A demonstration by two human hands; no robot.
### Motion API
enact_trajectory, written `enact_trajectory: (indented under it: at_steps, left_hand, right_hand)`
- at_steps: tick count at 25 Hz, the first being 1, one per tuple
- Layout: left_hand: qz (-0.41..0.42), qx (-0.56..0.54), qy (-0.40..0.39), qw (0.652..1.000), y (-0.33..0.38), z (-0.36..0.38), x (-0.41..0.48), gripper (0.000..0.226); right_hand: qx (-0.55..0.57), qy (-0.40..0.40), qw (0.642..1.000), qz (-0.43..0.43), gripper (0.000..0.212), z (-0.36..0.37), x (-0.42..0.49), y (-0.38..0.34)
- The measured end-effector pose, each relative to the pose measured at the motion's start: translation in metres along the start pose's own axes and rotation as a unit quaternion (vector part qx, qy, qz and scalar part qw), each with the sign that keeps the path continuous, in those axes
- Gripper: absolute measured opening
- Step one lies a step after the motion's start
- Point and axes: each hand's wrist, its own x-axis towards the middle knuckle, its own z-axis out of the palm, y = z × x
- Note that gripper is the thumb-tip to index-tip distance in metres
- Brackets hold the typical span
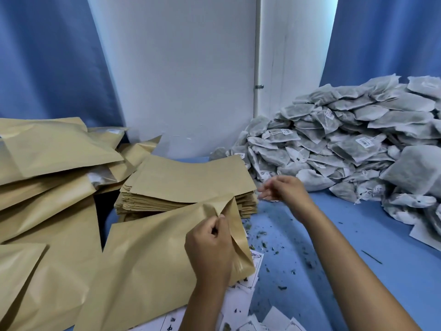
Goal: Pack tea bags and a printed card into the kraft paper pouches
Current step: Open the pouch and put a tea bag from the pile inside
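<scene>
A kraft paper pouch (148, 263) lies in front of me on the blue table. My left hand (210, 244) pinches the upper lip of its mouth at the right end. My right hand (284, 189) hovers with relaxed fingers between the flat stack of empty pouches (191, 180) and the big heap of tea bags (346, 139) at the right. It holds nothing. Printed cards (241, 297) lie under and below the held pouch, partly hidden by it.
Filled pouches (47, 163) are piled at the left. Loose tea crumbs (276, 242) dot the blue tabletop (358, 247). A white wall and blue curtains close off the back. More white paper sheets (424, 232) lie at the right edge.
</scene>
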Motion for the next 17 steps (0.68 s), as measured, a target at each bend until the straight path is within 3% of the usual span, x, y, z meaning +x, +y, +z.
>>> enact_trajectory:
  at_steps: [1, 2, 3, 5, 7, 9, 11, 12, 15, 17]
  left_hand:
    - [-0.001, 0.005, -0.002, 1.000, 0.000, 0.002, -0.002, 0.049]
    - [-0.002, 0.008, -0.003, 1.000, 0.000, 0.002, -0.003, 0.052]
    - [-0.007, 0.007, -0.007, 1.000, -0.001, 0.003, -0.004, 0.052]
    - [-0.020, -0.005, -0.014, 1.000, -0.004, 0.005, -0.004, 0.046]
    - [-0.027, -0.009, -0.023, 0.999, -0.007, 0.008, -0.006, 0.044]
    - [-0.028, -0.004, -0.024, 0.999, -0.010, 0.010, -0.006, 0.044]
    - [-0.018, 0.000, -0.026, 0.999, -0.010, 0.011, -0.005, 0.043]
    - [-0.013, 0.004, -0.029, 0.999, -0.010, 0.012, -0.006, 0.043]
    - [-0.009, 0.010, -0.033, 0.999, -0.010, 0.012, -0.006, 0.044]
    - [-0.008, 0.008, -0.031, 0.999, -0.010, 0.011, -0.006, 0.043]
  right_hand:
    - [-0.138, 0.162, 0.977, -0.029, 0.013, -0.023, 0.013, 0.018]
    - [-0.273, 0.245, 0.930, -0.025, 0.019, -0.040, 0.023, 0.032]
    - [-0.377, 0.246, 0.893, 0.001, 0.036, -0.056, 0.034, 0.048]
    - [-0.503, 0.172, 0.846, 0.050, 0.057, -0.072, 0.049, 0.068]
    - [-0.554, 0.178, 0.813, 0.026, 0.053, -0.075, 0.055, 0.082]
    - [-0.543, 0.275, 0.791, -0.051, 0.035, -0.072, 0.058, 0.084]
    - [-0.498, 0.370, 0.781, -0.073, 0.028, -0.071, 0.064, 0.080]
    - [-0.493, 0.367, 0.787, -0.050, 0.030, -0.074, 0.068, 0.078]
    - [-0.540, 0.249, 0.801, 0.064, 0.038, -0.084, 0.069, 0.072]
    - [-0.568, 0.228, 0.789, 0.055, 0.036, -0.086, 0.065, 0.067]
